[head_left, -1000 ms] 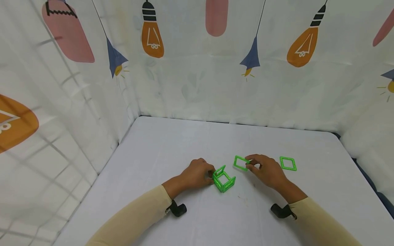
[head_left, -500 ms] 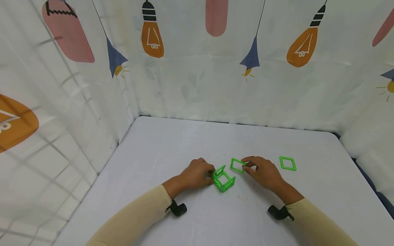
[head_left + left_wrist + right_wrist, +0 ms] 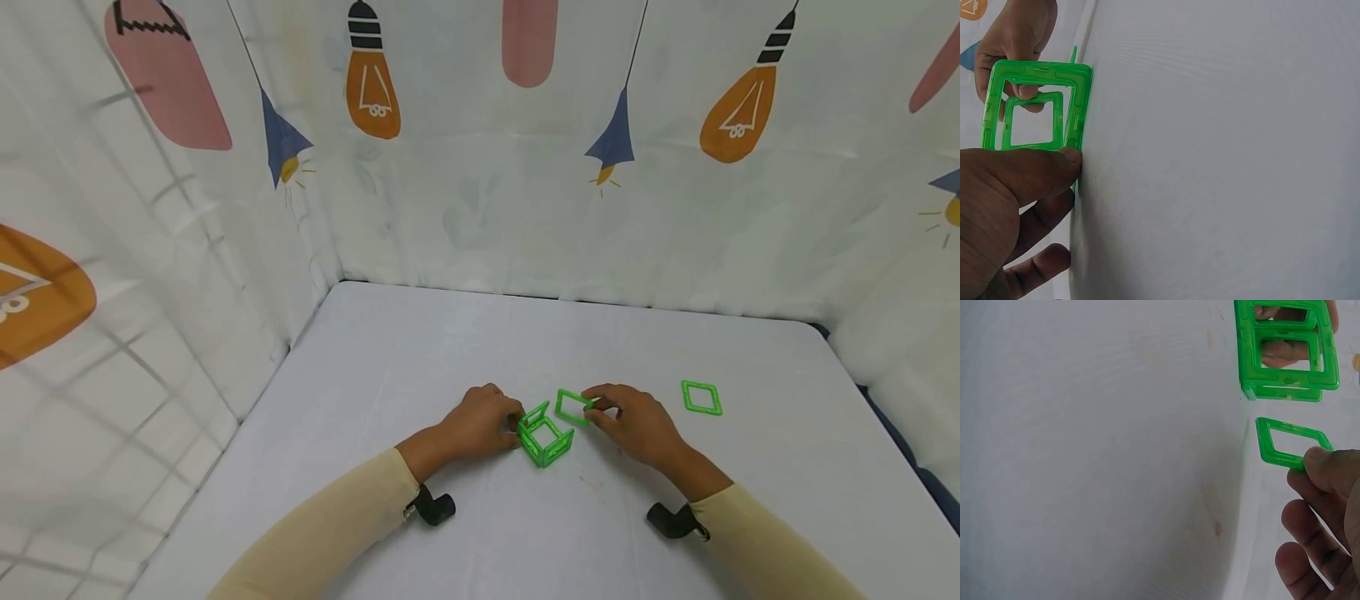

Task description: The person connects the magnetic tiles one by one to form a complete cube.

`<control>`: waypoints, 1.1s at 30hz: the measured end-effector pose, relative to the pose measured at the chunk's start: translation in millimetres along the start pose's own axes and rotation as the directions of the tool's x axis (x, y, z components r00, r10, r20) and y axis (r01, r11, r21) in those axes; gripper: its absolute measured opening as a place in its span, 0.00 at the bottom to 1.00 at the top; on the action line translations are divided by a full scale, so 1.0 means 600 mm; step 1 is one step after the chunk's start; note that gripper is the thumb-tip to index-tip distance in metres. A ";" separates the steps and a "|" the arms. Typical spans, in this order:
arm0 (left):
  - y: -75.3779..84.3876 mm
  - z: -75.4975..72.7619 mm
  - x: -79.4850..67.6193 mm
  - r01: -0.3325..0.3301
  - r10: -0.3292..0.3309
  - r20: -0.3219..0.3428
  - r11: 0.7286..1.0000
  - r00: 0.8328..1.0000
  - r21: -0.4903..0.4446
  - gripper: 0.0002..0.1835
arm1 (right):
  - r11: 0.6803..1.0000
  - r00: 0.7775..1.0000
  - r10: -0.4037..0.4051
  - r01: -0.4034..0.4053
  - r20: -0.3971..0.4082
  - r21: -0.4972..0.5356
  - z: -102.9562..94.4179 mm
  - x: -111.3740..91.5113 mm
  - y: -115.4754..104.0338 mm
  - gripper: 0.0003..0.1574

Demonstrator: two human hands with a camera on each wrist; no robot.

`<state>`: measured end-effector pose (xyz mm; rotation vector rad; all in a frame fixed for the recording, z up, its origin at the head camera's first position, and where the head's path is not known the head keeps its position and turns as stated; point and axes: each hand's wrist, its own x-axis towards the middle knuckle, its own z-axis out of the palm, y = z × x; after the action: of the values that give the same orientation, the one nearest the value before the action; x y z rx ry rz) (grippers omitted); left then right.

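Observation:
My left hand (image 3: 480,423) pinches the left side of an open box made of green square magnetic tiles (image 3: 543,461), which stands on the table. In the left wrist view, the thumb presses the edge of the nearest box tile (image 3: 991,106). My right hand (image 3: 637,421) holds a single green magnetic tile (image 3: 558,402) by its right edge, between thumb and fingers. That tile is tilted up just behind and right of the box. The right wrist view shows a gap between the held tile (image 3: 1265,444) and the box (image 3: 1247,350).
Another green magnetic tile (image 3: 703,411) lies flat on the white table (image 3: 450,333), right of my right hand. Black wrist cameras hang under both sleeves. A patterned white curtain (image 3: 480,208) encloses the table at the back and left.
My right hand has moved left and slightly toward me, bringing its tile closer to the box. The left hand and the box have stayed in place.

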<state>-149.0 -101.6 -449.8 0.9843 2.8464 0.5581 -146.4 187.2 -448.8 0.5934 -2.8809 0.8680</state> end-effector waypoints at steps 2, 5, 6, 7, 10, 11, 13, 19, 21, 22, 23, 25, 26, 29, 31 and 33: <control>0.000 0.000 0.001 -0.002 0.002 0.002 1.000 1.000 0.002 0.11 | 1.000 1.000 -0.003 0.003 -0.001 0.002 0.003 0.000 0.000 0.19; -0.001 0.001 0.001 -0.004 0.004 0.004 1.000 1.000 0.001 0.11 | 1.000 1.000 -0.006 0.006 -0.002 0.008 0.008 -0.001 -0.002 0.19; -0.001 0.001 0.001 -0.004 0.004 0.004 1.000 1.000 -0.001 0.11 | 1.000 1.000 -0.007 0.007 -0.001 0.009 0.009 -0.001 -0.002 0.19; 0.000 0.000 0.001 -0.004 0.004 0.005 1.000 1.000 -0.004 0.11 | 1.000 1.000 -0.009 0.009 -0.001 0.009 0.011 -0.001 -0.003 0.19; 0.001 -0.001 0.000 -0.006 0.006 0.005 1.000 1.000 -0.010 0.11 | 1.000 1.000 -0.010 0.011 -0.004 0.008 0.013 -0.001 -0.005 0.20; 0.001 -0.001 0.000 -0.007 0.007 0.004 1.000 1.000 -0.013 0.11 | 1.000 1.000 -0.014 0.014 -0.006 0.004 0.013 -0.001 -0.005 0.20; 0.002 -0.002 -0.001 -0.007 0.007 0.003 1.000 1.000 -0.014 0.12 | 1.000 1.000 -0.019 0.019 -0.009 0.000 0.014 -0.001 -0.005 0.20; 0.002 -0.001 0.002 -0.006 0.006 0.005 1.000 1.000 -0.001 0.11 | 0.999 0.999 -0.033 0.033 -0.003 0.003 0.016 0.000 -0.006 0.19; 0.001 -0.001 0.003 -0.006 0.006 0.007 1.000 1.000 0.004 0.11 | 0.999 0.999 -0.033 0.033 0.000 0.003 0.016 0.001 -0.007 0.19; 0.000 -0.001 0.003 -0.006 0.006 0.008 1.000 1.000 0.004 0.11 | 0.999 0.999 -0.033 0.033 0.003 0.005 0.016 0.001 -0.008 0.19; 0.000 0.000 0.004 -0.006 0.006 0.008 1.000 1.000 0.005 0.11 | 0.999 0.999 -0.032 0.032 0.002 0.006 0.016 0.001 -0.008 0.19; -0.001 0.000 0.004 -0.006 0.006 0.009 1.000 1.000 0.003 0.11 | 0.999 1.000 -0.030 0.030 0.006 0.013 0.016 0.000 -0.010 0.19; -0.001 0.000 0.004 -0.006 0.006 0.010 1.000 1.000 0.002 0.11 | 0.999 1.000 -0.029 0.029 0.008 0.016 0.016 0.000 -0.011 0.19; -0.001 0.000 0.003 -0.004 0.005 0.011 1.000 1.000 -0.004 0.11 | 0.999 0.999 -0.025 0.024 0.024 0.038 0.014 -0.002 -0.014 0.19; 0.000 0.000 0.002 -0.003 0.003 0.011 1.000 1.000 -0.008 0.11 | 0.998 0.999 -0.022 0.020 0.043 0.058 0.014 -0.003 -0.015 0.19; -0.001 0.000 0.002 -0.003 0.003 0.008 1.000 1.000 -0.006 0.11 | 0.997 0.998 -0.024 0.018 0.064 0.080 0.014 -0.004 -0.015 0.19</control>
<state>-150.2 -101.1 -450.0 0.9876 2.8351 0.5615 -140.2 176.8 -451.5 0.6703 -2.9034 0.9814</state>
